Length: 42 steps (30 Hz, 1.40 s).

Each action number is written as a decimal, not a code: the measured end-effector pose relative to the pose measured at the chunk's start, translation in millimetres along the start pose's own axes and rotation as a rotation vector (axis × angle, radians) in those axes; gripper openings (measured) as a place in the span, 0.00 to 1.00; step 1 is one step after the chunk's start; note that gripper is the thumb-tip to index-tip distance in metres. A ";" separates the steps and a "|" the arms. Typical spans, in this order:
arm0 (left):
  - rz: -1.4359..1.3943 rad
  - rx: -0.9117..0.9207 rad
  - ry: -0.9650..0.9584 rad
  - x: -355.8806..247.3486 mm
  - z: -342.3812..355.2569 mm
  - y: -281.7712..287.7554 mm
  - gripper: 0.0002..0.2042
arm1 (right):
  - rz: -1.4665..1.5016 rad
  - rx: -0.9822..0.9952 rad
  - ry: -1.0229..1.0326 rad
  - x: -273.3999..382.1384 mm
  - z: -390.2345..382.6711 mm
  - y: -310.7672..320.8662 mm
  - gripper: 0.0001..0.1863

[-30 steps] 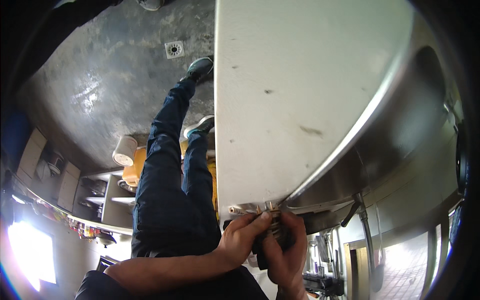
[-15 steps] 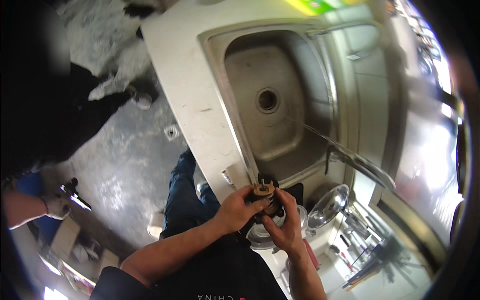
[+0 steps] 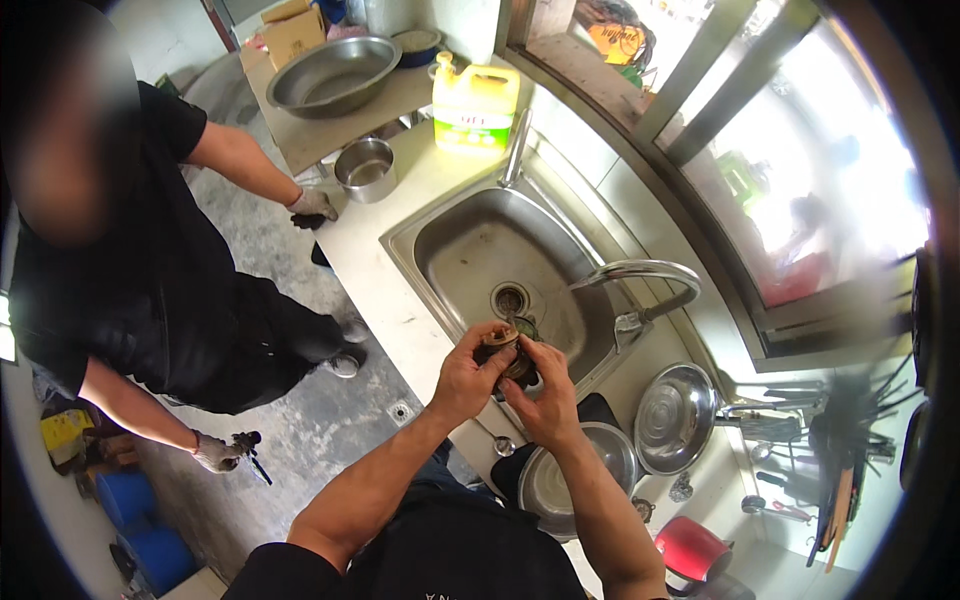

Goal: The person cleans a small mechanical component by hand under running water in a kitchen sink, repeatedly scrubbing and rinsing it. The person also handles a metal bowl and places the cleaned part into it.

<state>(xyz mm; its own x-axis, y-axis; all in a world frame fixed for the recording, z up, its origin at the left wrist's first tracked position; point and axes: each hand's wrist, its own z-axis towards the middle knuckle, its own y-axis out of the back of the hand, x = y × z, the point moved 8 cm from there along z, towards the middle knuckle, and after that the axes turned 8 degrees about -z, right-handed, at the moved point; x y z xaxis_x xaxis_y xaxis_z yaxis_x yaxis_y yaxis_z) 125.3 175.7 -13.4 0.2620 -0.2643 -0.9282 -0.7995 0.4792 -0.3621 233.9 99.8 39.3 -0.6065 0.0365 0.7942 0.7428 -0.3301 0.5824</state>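
Both my hands hold a dark, grimy cylindrical part (image 3: 517, 368) with a tan, notched ring at its top; I cannot make out its exact kind. My left hand (image 3: 466, 383) wraps its left side, thumb laid across the front. From the right, my right hand (image 3: 546, 396) grips it with thumb and fingers. The part hangs over the front edge of a steel sink (image 3: 455, 250), whose round drain (image 3: 510, 298) lies just beyond it. To the right of the sink arches a chrome faucet (image 3: 668, 272).
Left, a gloved co-worker stands, one gloved hand (image 3: 314, 204) at the counter edge, the other holding a dark tool (image 3: 250, 455). A steel pot (image 3: 366, 172) and yellow jug (image 3: 476, 105) stand behind the sink. A steel bowl (image 3: 575, 480), round lid (image 3: 676, 418) and red container (image 3: 692, 550) are nearer right.
The view has swung, bringing more of the co-worker, the jug and the window into sight. My hands with the part now overlap the sink's near end, closer to the drain.
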 end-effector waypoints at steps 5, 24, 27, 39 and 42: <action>-0.038 -0.031 -0.007 -20.6 -6.8 -3.5 0.20 | 0.019 -0.038 0.051 11.6 -4.7 3.0 0.34; 0.081 -0.040 -0.017 -15.3 -2.8 31.3 0.24 | -0.056 -0.047 0.088 29.2 0.2 -22.1 0.33; 0.067 -0.049 0.062 -20.3 -2.3 31.9 0.23 | -0.042 -0.025 0.055 25.7 1.1 -27.5 0.36; -0.016 0.165 0.238 4.5 8.5 44.7 0.25 | 0.256 0.478 -0.247 22.4 32.6 -25.6 0.45; -0.081 0.206 0.269 6.9 10.2 43.9 0.25 | 0.217 0.588 -0.259 7.7 39.2 -31.4 0.46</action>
<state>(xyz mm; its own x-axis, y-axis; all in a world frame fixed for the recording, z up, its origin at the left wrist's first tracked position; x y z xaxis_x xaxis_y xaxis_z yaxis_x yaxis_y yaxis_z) 97.5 203.4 -36.7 0.1460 -0.5066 -0.8497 -0.6486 0.5995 -0.4689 217.1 147.5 33.9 -0.3936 0.2760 0.8769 0.9150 0.2097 0.3447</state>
